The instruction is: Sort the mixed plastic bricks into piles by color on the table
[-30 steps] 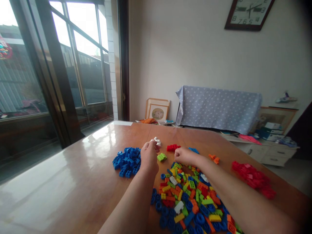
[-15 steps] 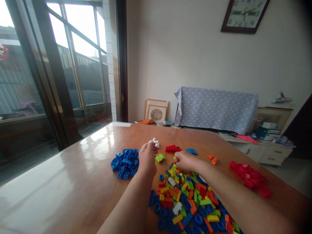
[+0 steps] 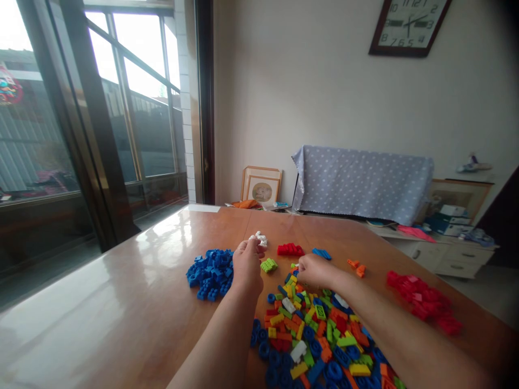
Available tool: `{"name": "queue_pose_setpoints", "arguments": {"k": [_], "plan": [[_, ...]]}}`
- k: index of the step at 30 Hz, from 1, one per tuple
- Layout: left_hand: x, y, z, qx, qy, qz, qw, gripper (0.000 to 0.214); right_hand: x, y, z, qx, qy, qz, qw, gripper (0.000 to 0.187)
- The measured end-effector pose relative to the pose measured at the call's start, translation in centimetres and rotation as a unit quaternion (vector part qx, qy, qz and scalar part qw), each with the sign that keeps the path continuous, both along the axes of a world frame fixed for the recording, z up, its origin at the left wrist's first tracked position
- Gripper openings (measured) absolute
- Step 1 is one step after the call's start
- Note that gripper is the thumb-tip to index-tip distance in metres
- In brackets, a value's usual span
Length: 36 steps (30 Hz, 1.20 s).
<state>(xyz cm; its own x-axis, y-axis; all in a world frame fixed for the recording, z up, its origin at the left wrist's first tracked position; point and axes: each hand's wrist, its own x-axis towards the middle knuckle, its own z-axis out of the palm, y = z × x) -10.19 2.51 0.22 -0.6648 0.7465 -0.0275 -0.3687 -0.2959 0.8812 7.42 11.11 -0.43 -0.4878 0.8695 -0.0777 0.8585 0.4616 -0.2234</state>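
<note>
My left hand [image 3: 246, 263] rests on the wooden table [image 3: 133, 302] with its fingers curled shut, beside the white bricks [image 3: 258, 238] and the small green bricks [image 3: 268, 265]; what it holds, if anything, is hidden. My right hand [image 3: 314, 270] is closed in a pinch at the far edge of the mixed pile of coloured bricks [image 3: 320, 335]; I cannot make out what it pinches. A pile of blue bricks [image 3: 210, 272] lies left of my left hand.
Small sorted groups lie beyond the hands: red bricks [image 3: 290, 249], light blue bricks [image 3: 321, 253], orange bricks [image 3: 356, 267]. A larger red pile [image 3: 421, 300] sits at the right. Behind the table stand a cloth-covered object [image 3: 363, 181], framed pictures [image 3: 261, 186] and a window at left.
Both hands stay near the same spots; my right hand has shifted slightly along the pile's far edge. The camera view has wobbled a little.
</note>
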Motion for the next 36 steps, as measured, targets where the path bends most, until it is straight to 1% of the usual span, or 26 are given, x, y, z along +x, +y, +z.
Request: {"name": "queue_pose_setpoints", "arguments": {"k": [3,6,11,14,18,22,24,26,28,31,33,36], "plan": [[0.0,0.1,-0.1,-0.001,0.000,-0.001,1.000,0.026,-0.7,0.8,0.0,-0.004,0.037,0.006,0.999,0.018],[0.0,0.2,-0.2,0.002,0.000,0.000,1.000,0.026,-2.1,1.4,0.1,-0.018,0.074,0.008,0.997,0.015],[-0.1,0.3,-0.4,0.001,-0.002,0.003,1.000,0.026,-5.1,1.5,0.5,-0.042,0.107,-0.019,0.993,0.022],[-0.1,0.4,-0.5,-0.001,0.000,0.005,1.000,0.023,-6.2,1.5,0.6,-0.057,0.124,-0.033,0.990,0.025],[-0.2,0.4,-0.5,-0.004,0.001,0.006,1.000,0.023,-6.6,2.0,0.2,-0.088,0.163,-0.031,0.982,0.028],[-0.3,0.3,-0.4,-0.002,-0.007,0.003,1.000,0.026,-5.7,2.8,-0.3,-0.099,0.224,-0.030,0.969,0.026],[-0.3,0.2,-0.3,-0.004,-0.008,0.003,1.000,0.027,-4.6,2.7,-0.1,-0.099,0.255,-0.032,0.961,0.023],[-0.3,0.2,-0.3,-0.007,-0.009,0.002,1.000,0.027,-2.9,2.0,0.5,-0.099,0.280,-0.038,0.954,0.021],[-0.2,0.2,-0.2,-0.008,-0.009,0.000,1.000,0.026,-0.4,0.9,1.1,-0.092,0.308,-0.046,0.946,0.023],[0.0,0.2,-0.2,-0.009,-0.004,0.000,1.000,0.027,4.5,-1.3,1.5,-0.036,0.369,-0.050,0.928,0.031],[0.2,0.3,-0.2,-0.012,0.005,0.002,1.000,0.027,8.2,-3.0,1.2,0.013,0.390,-0.085,0.917,0.038],[0.6,0.5,-0.3,-0.010,0.013,-0.006,1.000,0.028,13.6,-6.0,-0.5,0.099,0.411,-0.178,0.888,0.044]]}}
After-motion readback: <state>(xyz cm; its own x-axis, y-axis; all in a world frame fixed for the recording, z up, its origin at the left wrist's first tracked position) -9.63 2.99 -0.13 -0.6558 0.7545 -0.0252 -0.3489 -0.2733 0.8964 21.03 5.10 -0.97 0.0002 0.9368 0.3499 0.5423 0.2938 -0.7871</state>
